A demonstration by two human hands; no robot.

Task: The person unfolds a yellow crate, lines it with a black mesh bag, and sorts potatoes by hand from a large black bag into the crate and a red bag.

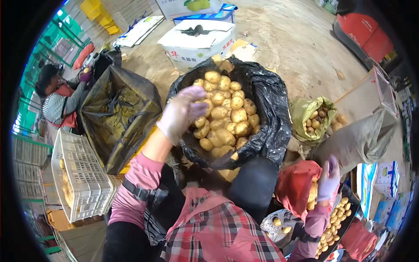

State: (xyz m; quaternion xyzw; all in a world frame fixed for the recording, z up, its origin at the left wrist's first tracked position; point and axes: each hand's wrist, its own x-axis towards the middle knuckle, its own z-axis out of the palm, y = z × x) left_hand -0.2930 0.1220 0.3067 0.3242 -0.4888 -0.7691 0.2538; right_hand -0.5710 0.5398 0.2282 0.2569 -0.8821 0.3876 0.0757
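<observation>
Between my knees stands a container lined with a black plastic bag (271,113), filled with yellow potatoes (224,113). My left hand (185,111), in a pale glove, reaches over the bag's left rim with its fingers apart, overlapping the potatoes at that side. Off to the right, my right hand (329,179), gloved too, is raised with fingers stretched upward and nothing visible in them. It is close beside a red bag (293,185) whose mouth shows more potatoes (313,194).
White cartons (198,41) stand ahead. On the left are another black-lined container (120,113), a white plastic crate (85,183) and a seated person (61,102). To the right are a green sack of potatoes (307,118) and a loose potato pile (334,225).
</observation>
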